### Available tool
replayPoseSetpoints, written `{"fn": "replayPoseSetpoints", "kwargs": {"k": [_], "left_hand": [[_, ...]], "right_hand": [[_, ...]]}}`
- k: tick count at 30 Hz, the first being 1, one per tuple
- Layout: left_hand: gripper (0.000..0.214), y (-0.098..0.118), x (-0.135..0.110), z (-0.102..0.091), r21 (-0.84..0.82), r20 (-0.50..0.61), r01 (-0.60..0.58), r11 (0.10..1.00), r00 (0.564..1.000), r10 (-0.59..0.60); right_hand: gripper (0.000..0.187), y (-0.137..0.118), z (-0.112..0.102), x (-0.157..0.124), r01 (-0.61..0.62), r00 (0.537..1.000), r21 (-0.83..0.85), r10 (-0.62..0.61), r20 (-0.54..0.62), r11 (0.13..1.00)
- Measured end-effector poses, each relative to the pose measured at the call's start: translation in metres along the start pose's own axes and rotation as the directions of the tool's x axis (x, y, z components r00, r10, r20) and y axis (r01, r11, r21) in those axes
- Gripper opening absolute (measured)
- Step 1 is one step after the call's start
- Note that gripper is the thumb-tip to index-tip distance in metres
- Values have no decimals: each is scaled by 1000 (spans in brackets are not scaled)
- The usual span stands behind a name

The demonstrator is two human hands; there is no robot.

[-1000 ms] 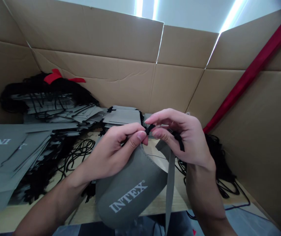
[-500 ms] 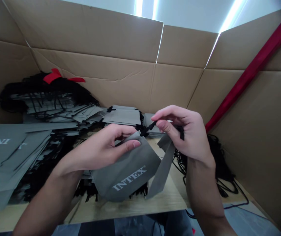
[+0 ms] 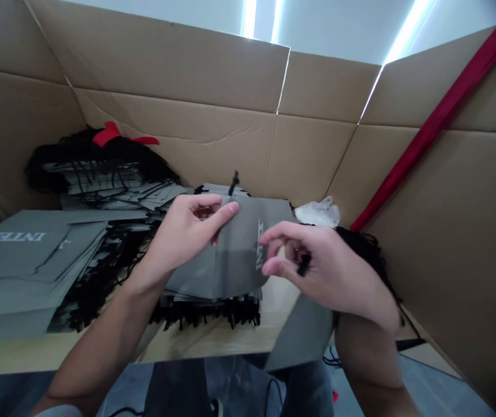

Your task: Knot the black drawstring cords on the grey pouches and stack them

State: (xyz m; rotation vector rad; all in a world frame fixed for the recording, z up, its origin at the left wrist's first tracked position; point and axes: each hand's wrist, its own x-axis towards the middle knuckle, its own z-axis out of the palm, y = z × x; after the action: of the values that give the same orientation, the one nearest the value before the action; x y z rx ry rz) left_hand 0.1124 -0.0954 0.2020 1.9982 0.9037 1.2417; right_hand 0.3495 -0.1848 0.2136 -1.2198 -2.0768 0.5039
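Note:
My left hand point(image 3: 199, 229) pinches the top corner of a grey fabric drawstring pouch point(image 3: 241, 255) between thumb and fingers. A short black knotted cord end point(image 3: 234, 182) sticks up from that corner, and white INTEX lettering runs sideways near the right edge. My right hand point(image 3: 312, 258), slightly blurred, is curled beside that edge; whether its fingertips touch it I cannot tell. A bit of black cord point(image 3: 304, 264) is tucked in its palm, and a second grey pouch point(image 3: 304, 336) hangs below it past the table's front edge.
More grey pouches point(image 3: 17, 249) with black cords lie fanned at left. Behind them rises a heap with black cords point(image 3: 100, 153) and a red strip. A clear plastic bag point(image 3: 318, 212) sits at the back. Cardboard walls point(image 3: 187, 116) enclose the wooden table point(image 3: 213, 344).
My left hand has raised its pouch, which now hangs upright. My right hand has let go of its cord end and moved down beside the lettering, the second pouch dropping lower with it.

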Motion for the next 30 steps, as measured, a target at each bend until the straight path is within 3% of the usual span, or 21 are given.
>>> {"fn": "replayPoseSetpoints", "kwargs": {"k": [3, 4, 7, 8, 10, 13, 15, 17, 19, 22, 26, 30], "left_hand": [[39, 1, -10, 14, -123, -180, 43, 991, 982, -65], [34, 2, -15, 18, -173, -205, 55, 983, 975, -91], [28, 4, -29, 23, -269, -214, 46, 962, 971, -106], [29, 4, -34, 22, -266, -200, 32, 963, 976, -88], [33, 0, -43, 16, -209, -173, 17, 978, 984, -54], [45, -18, -56, 0, -36, -239, 59, 998, 969, -66], [67, -35, -64, -12, 51, -320, 122, 991, 942, -100], [76, -51, -72, -23, 42, -258, 194, 980, 950, -177], [71, -63, -77, -32, 33, -145, 266, 963, 955, -259], [56, -78, -76, -39, 115, -82, 341, 933, 939, -333], [43, -99, -64, -37, 329, -149, 395, 858, 919, -366], [44, -114, -56, -30, 511, -152, 409, 756, 909, -388]], "right_hand": [[58, 2, 27, 11, -9, 996, -105, 0, -84, 994], [58, 3, 35, 15, 27, 995, -146, -42, -96, 989], [13, 4, 49, 20, 142, 982, -253, -168, -88, 957], [9, 4, 50, 20, 160, 978, -269, -189, -86, 950], [18, 2, 45, 19, 160, 975, -261, -193, -107, 952], [25, -1, 28, 16, 118, 976, -194, -150, -156, 974], [30, -1, 14, 17, 69, 990, -67, -77, -121, 995], [34, 5, 6, 23, -21, 1000, 152, 21, 0, 988], [36, 16, 7, 33, -108, 989, 227, 81, 123, 968], [37, 41, 26, 53, -264, 943, 246, 197, 266, 932], [33, 75, 61, 80, -484, 819, 153, 384, 427, 862], [32, 98, 82, 97, -584, 715, 38, 492, 496, 811]]}}
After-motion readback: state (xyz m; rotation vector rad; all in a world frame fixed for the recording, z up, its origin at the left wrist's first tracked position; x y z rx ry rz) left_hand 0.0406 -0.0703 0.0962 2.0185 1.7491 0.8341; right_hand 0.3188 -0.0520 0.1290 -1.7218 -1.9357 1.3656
